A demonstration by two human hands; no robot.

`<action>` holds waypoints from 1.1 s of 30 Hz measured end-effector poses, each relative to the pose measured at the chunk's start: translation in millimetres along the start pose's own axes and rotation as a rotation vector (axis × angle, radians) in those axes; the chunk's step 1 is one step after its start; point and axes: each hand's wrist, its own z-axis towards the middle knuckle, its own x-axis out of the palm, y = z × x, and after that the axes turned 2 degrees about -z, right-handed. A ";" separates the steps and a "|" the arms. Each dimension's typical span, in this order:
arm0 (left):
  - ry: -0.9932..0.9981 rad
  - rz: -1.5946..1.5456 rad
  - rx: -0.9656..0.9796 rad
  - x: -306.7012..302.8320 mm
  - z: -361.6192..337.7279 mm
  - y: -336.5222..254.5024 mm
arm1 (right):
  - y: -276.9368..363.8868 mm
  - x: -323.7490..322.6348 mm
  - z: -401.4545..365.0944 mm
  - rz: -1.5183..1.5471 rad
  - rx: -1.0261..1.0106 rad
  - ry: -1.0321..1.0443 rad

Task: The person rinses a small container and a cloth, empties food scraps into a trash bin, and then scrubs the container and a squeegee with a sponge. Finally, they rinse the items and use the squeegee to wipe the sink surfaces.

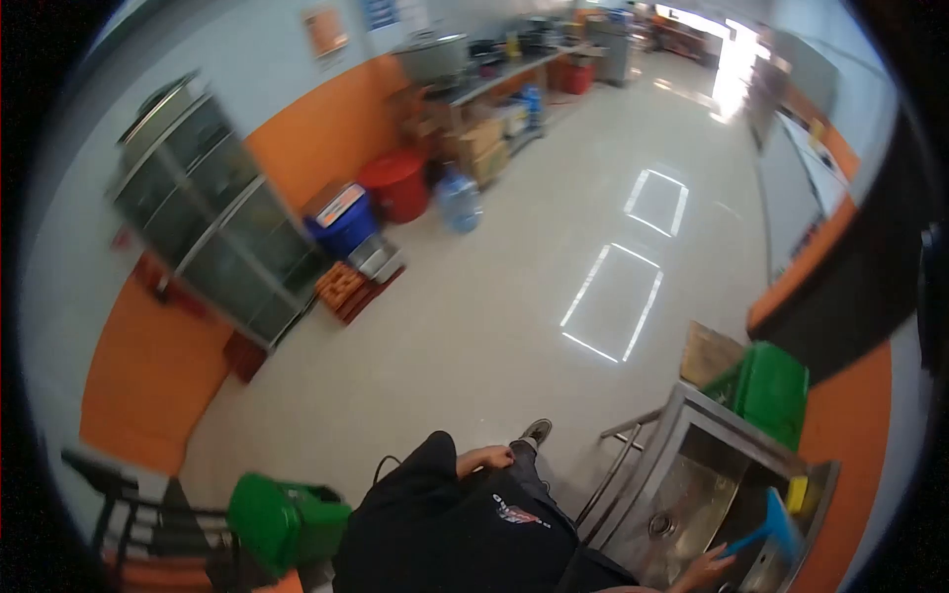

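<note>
My right hand [704,570] is at the lower right, over the front part of the stainless steel sink [689,415], with its fingers closed on the handle of a blue brush-like tool [779,529]. The tool's wide head leans toward the sink's right edge, near a yellow sponge [797,493]. My left hand [492,457] hangs beside my dark clothing, above my leg and shoe. Its fingers look curled, but they are too small to tell whether anything is in them.
Green bins stand beyond the sink [773,393] and at the lower left [265,522]. A metal cabinet [213,222], a red bucket [395,186] and a water bottle [459,202] line the left wall. A black chair [124,514] is at the lower left.
</note>
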 end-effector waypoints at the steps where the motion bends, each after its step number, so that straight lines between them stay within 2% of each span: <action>1: -0.124 -0.077 -0.046 3.5 -20.9 -7.1 | -9.3 15.1 -17.7 0.028 -0.008 -0.074; 2: -0.228 -0.140 -0.089 3.3 -40.4 -10.7 | -19.3 29.1 -43.8 -0.078 0.008 0.016; 3: -0.236 -0.166 -0.094 9.4 -57.3 -4.7 | -33.4 36.9 -64.8 -0.185 0.021 0.108; 5: -0.071 -0.271 -0.246 5.7 -80.7 13.7 | -43.5 49.3 -89.5 -0.291 0.022 0.207; 6: -0.257 -0.177 -0.182 12.8 -96.5 30.0 | -43.0 54.6 -87.1 -0.280 0.015 0.210; 7: -0.413 -0.297 -0.242 28.0 -112.4 46.2 | -49.2 54.8 -83.5 -0.282 0.010 0.205; 9: -0.261 -0.307 -0.342 63.7 -135.9 134.4 | -49.2 44.9 -77.1 -0.313 0.014 0.199; 10: -0.248 -0.418 -0.306 83.9 -134.7 182.6 | -48.7 42.4 -78.6 -0.334 0.018 0.199; 11: -0.300 -0.290 -0.255 80.2 -160.6 177.0 | -52.9 36.6 -81.6 -0.352 0.019 0.177; 12: -0.283 -0.398 -0.333 78.5 -180.6 172.3 | -56.1 30.8 -81.1 -0.368 0.001 0.139; 14: -0.471 -0.700 -0.318 80.5 -211.0 178.2 | -52.1 41.9 -65.4 -0.350 -0.092 0.015; 15: -0.389 -0.986 -0.419 63.7 -246.6 156.0 | -49.3 44.1 -56.5 -0.341 -0.156 -0.050; 16: -0.377 -0.985 -0.449 77.5 -268.0 177.1 | -46.9 53.4 -48.2 -0.312 -0.212 -0.088; 17: -0.390 -0.965 -0.419 84.1 -275.8 204.4 | -29.1 57.7 -46.8 -0.210 -0.207 -0.064; 18: -0.402 -0.945 -0.387 93.9 -278.3 240.6 | 28.3 56.8 -46.7 -0.107 -0.201 -0.042; 20: -0.361 -1.303 -0.171 111.7 -306.0 302.5 | 158.1 39.2 -114.8 0.287 -0.266 0.025; 21: -0.327 -1.290 -0.133 112.5 -330.9 320.5 | 207.5 45.1 -149.5 0.203 -0.283 0.038; 22: -0.290 -1.288 -0.087 117.8 -356.1 335.2 | 231.5 65.3 -178.9 0.277 -0.351 0.179; 23: -0.323 -1.259 -0.182 123.9 -372.2 338.6 | 238.5 128.7 -201.4 0.392 -0.526 0.015; 24: -0.370 -1.247 -0.285 124.8 -388.3 341.1 | 287.0 115.3 -256.9 0.334 -0.458 0.222; 25: -0.410 -1.255 -0.365 127.9 -403.8 341.7 | 302.3 140.8 -292.6 0.372 -0.504 0.371; 26: -0.448 -1.278 -0.426 132.0 -420.5 343.4 | 320.3 158.5 -335.0 0.278 -0.476 0.537; 27: -0.489 -1.309 -0.480 136.6 -435.5 347.3 | 326.2 193.1 -380.5 0.445 -0.570 0.534; 29: -0.564 -1.377 -0.557 151.7 -464.3 363.2 | 392.1 130.6 -480.3 0.262 -0.745 0.784; 31: -0.632 -1.440 -0.616 159.8 -493.0 382.9 | 391.9 164.4 -553.7 0.294 -0.743 0.926; 32: -0.660 -1.476 -0.640 162.1 -506.1 396.2 | 409.8 150.4 -584.8 0.289 -0.763 0.941; 33: -0.685 -1.511 -0.651 162.5 -519.3 412.5 | 429.1 132.8 -618.9 0.249 -0.656 1.142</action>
